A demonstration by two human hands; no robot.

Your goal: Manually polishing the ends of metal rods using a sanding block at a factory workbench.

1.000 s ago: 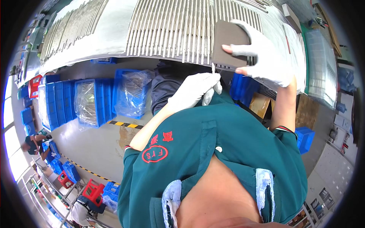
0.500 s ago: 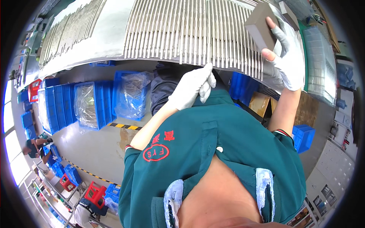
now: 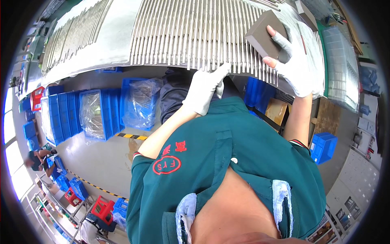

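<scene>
Many slim metal rods (image 3: pixel 178 36) lie side by side on the white-covered table (image 3: pixel 115 32), their near ends at its front edge. A grey-brown rectangular block (image 3: pixel 264 34) rests tilted over the right end of this row. My right hand (image 3: pixel 298 69), in a white glove with bare thumb and finger tips, grips the block from its right side. My left hand (image 3: pixel 205 89), also white-gloved, is closed at the near rod ends, with thumb and fingers pressed together. Whatever may be inside its fingers is hidden.
A second group of rods (image 3: pixel 79 30) lies at the far left. Another block (image 3: pixel 306 15) and clear plastic trays (image 3: pixel 341 65) are at the right. Blue crates (image 3: pixel 103 112) with plastic-wrapped rods stand below the table's left. Two people (image 3: pixel 38 158) are at the lower left.
My right hand has moved left with the block, further over the rods, uncovering a thin reddish-brown strip on the table. My left hand has shifted slightly left and turned, staying at the rod ends.
</scene>
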